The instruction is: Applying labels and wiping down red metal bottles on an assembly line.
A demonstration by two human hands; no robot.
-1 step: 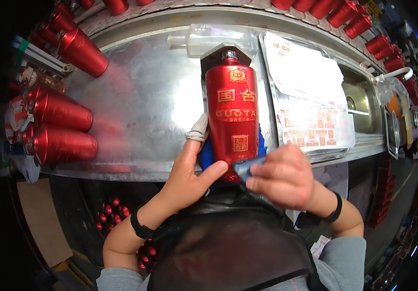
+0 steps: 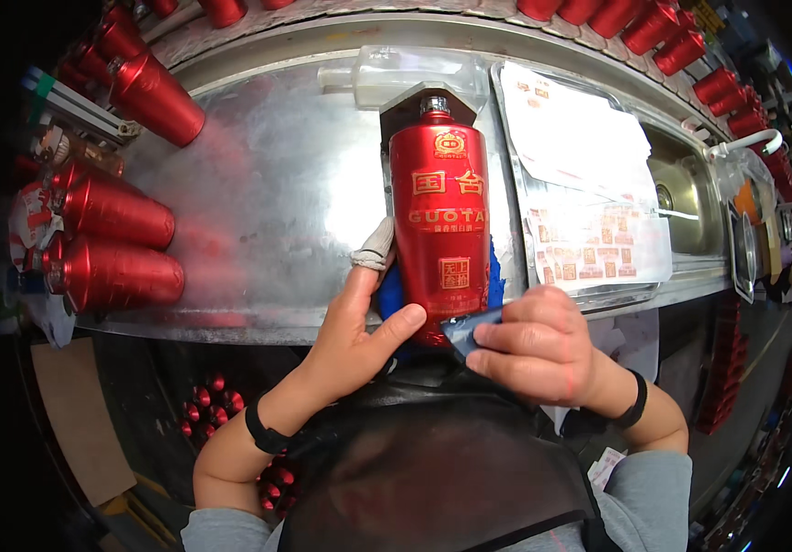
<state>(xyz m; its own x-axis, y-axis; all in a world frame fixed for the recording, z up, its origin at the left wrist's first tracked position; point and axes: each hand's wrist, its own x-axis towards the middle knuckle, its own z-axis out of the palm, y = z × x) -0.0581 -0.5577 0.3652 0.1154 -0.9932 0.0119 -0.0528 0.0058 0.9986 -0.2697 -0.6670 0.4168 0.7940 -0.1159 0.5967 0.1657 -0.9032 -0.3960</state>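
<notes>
A glossy red bottle [image 2: 439, 198] with gold decoration and a silvery neck lies in front of me, its neck pointing away, in a dark holder [image 2: 400, 118] with blue cloth [image 2: 495, 276] beside it. My left hand [image 2: 352, 324] grips the bottle's lower left side, thumb on its front near the base; a whitish finger cot [image 2: 375, 247] covers the index finger. Between the fingers of my right hand [image 2: 539, 350] is pinched a small, flat, dark blue piece, like a scraper [image 2: 466, 333]. Its edge meets the bottle's lower right front, near the base.
Several red bottles [image 2: 120, 276] lie at the left of the metal table [image 2: 258, 166]. A clear glass bottle [image 2: 414, 75] lies behind the holder. To the right, a tray [image 2: 527, 247] bears sticker sheets [image 2: 589, 175]; beyond it are a sink [image 2: 690, 207] and a white faucet [image 2: 750, 140].
My right hand has shifted slightly down with the blue piece, which now shows more sharply. My left thumb has slid a little left on the bottle. The bottle stays put.
</notes>
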